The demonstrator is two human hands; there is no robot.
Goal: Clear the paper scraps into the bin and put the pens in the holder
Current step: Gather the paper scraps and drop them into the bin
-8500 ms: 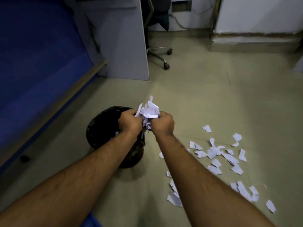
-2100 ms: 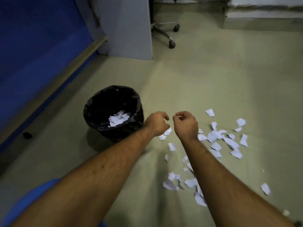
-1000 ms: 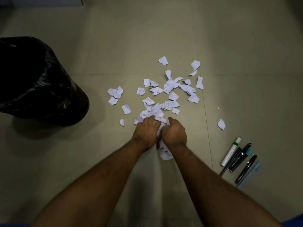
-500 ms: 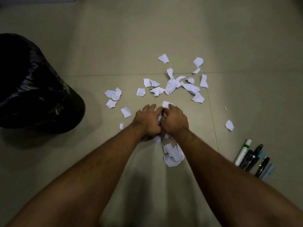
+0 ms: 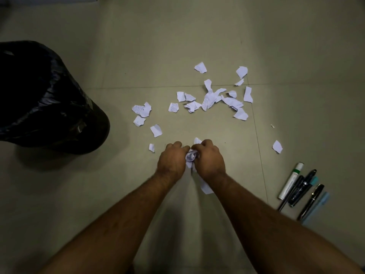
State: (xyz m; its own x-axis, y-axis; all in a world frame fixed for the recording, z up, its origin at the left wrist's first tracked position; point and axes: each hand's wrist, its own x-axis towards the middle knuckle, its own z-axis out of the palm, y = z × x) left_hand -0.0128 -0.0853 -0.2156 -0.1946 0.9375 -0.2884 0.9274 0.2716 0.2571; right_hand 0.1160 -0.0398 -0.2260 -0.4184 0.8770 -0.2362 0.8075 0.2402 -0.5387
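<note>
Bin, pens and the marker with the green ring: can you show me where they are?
bin point(image 5: 59, 107): head view, on the crinkled black liner along its side.
pens point(image 5: 311, 201): head view, on the barrel of a black pen in the group.
marker with the green ring point(image 5: 290, 181): head view, on its white barrel.

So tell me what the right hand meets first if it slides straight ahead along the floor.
Right hand probably meets the central scrap cluster first, after bare floor; depth is uncertain.

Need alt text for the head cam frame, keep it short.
Seen from above, two hands, left and right, bunch a wad of paper scraps together on a tiled floor. More scraps lie beyond, a black-lined bin stands left, pens lie right.
</note>
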